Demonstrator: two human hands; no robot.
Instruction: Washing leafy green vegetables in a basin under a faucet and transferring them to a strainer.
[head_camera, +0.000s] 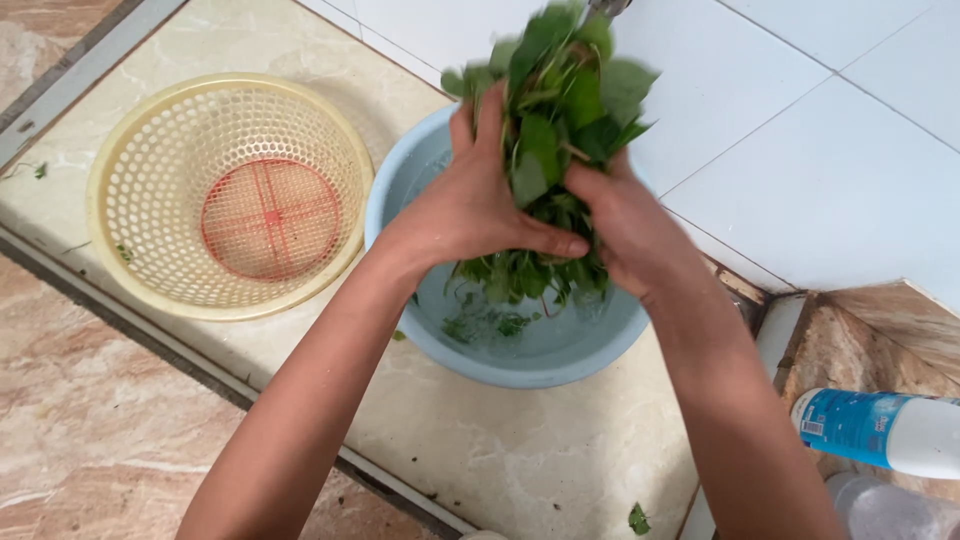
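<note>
Marble floor (520, 460); both hands squeeze wet leafy greens (560, 120) over round plastic basin (540, 360).

"What was it all sitting on?"

"A cream marble floor (520, 450), edged by a dark strip with brown-veined stone beyond. The pale blue basin (520, 365) stood on it right beneath the hands."

"And beside that?"

"A yellow perforated basket (150, 130) with a red bottom, just beyond the left hand. Near the right forearm lay a blue-and-white bottle (880, 430). A torn green leaf scrap (638, 519) lay on the floor below, between the arms."
</note>
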